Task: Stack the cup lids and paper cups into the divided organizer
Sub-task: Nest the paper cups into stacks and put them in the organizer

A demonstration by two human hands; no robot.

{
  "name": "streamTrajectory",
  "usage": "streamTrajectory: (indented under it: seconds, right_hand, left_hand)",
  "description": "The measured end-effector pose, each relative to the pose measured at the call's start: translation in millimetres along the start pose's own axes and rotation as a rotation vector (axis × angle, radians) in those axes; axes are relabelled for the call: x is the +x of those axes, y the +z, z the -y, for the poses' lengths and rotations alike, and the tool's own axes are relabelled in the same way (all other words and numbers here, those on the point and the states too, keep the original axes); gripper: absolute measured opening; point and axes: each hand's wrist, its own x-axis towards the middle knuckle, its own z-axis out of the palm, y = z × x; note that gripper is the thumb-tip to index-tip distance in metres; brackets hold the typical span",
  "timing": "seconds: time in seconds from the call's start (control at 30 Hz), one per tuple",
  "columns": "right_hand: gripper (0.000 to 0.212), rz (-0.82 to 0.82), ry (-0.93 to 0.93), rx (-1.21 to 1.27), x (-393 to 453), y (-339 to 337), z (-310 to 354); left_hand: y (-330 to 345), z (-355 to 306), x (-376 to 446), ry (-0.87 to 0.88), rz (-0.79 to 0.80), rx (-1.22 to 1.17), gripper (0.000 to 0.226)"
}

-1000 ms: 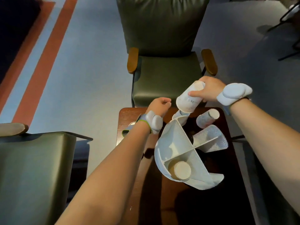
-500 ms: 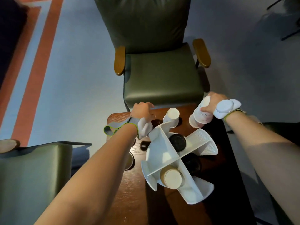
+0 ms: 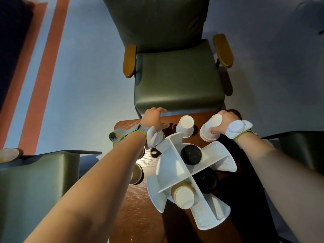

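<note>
A white divided organizer [image 3: 177, 174] stands on a dark wooden table [image 3: 140, 216]. Its far compartment holds black lids [image 3: 191, 154], its right one more black lids [image 3: 206, 179], and its near one an upside-down stack of brown paper cups [image 3: 184, 196]. My right hand [image 3: 225, 121] is shut on a stack of white paper cups [image 3: 210, 128], upside down on the table's far right. Another white cup [image 3: 185, 125] stands upside down behind the organizer. My left hand [image 3: 154, 118] rests at the table's far left edge, fingers spread, holding nothing.
Two brownish cups [image 3: 136, 174] stand on the table, partly hidden under my left forearm. A green armchair [image 3: 177, 76] faces the table's far edge. Another green seat [image 3: 35, 181] is at the left, and a dark one [image 3: 301, 151] at the right.
My right hand has brought the white cup stack down from the air onto the table at the far right. My left hand has opened and shifted to the far left edge. The view tilted down.
</note>
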Motion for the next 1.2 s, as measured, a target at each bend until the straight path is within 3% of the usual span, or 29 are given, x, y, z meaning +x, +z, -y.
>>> streamTrajectory:
  seconds: [0.13,0.27,0.37,0.47,0.67,0.83,0.93,1.1,1.2]
  right_hand:
    - [0.067,0.012,-0.015,0.187,4,12,-6]
    - [0.058,0.009,-0.08,0.368,11,30,-13]
    - [0.067,-0.006,-0.049,0.633,17,48,-19]
    - [0.074,-0.023,-0.014,0.738,26,65,-26]
    - [0.074,-0.003,-0.033,0.801,27,66,-29]
    - [0.068,-0.12,-0.014,0.883,12,30,-11]
    - [0.058,-0.098,-0.106,0.95,1,10,7]
    - [0.059,0.042,-0.286,0.767,1,10,45]
    - [0.071,0.083,-0.345,0.671,8,23,52]
  left_hand:
    - [1,-28,15,0.022,0.08,-0.096,0.052]
    - [9,-45,31,0.007,0.235,-0.087,0.065]
    - [15,-48,43,0.011,0.303,-0.052,0.073]
    - [22,-45,54,0.006,0.35,-0.006,0.077]
    - [31,-40,59,-0.029,0.397,0.016,0.066]
    - [25,-45,55,-0.035,0.429,0.025,0.052]
    - [21,-48,53,-0.045,0.444,0.057,0.042]
    - [20,-37,55,-0.179,0.468,-0.147,0.029]
    - [21,-31,54,-0.285,0.489,-0.42,0.023]
